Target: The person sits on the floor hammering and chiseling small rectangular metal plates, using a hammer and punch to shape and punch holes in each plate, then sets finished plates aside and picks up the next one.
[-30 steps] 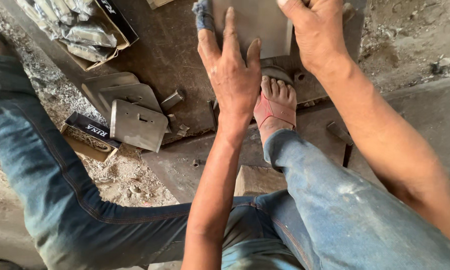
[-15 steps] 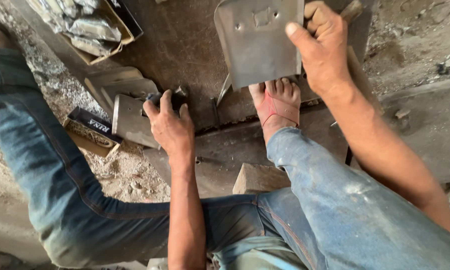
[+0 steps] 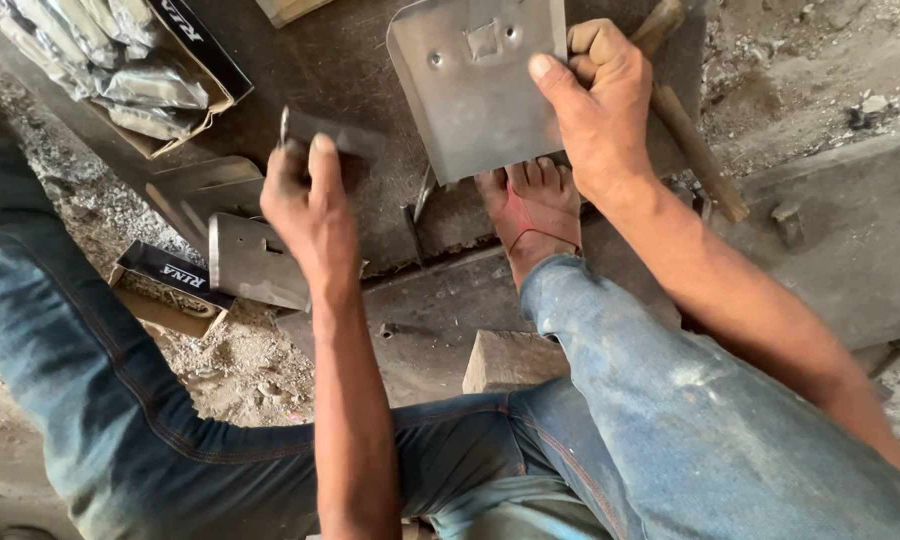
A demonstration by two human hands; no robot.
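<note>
My right hand (image 3: pixel 600 110) grips the right edge of a shiny sheet-metal plate (image 3: pixel 475 85) with a square hole and two rivets, held tilted above my bare foot (image 3: pixel 532 215). The same hand also holds a wooden hammer handle (image 3: pixel 692 140) that runs down to the right. My left hand (image 3: pixel 310 205) is closed around a small dark metal piece (image 3: pixel 335 135), lifted above a stack of similar grey metal plates (image 3: pixel 250 255) at the left.
A cardboard box (image 3: pixel 185 70) of wrapped grey parts sits at the top left. A small black-edged box (image 3: pixel 165 290) lies on gravel at the left. A wooden block (image 3: pixel 510 360) sits under my knee. A dark work slab (image 3: pixel 370 60) lies beneath the plates.
My left hand went from the plate at the top down to the stack at left, took a small dark piece and lifted it. My right hand kept hold of the shiny plate.
</note>
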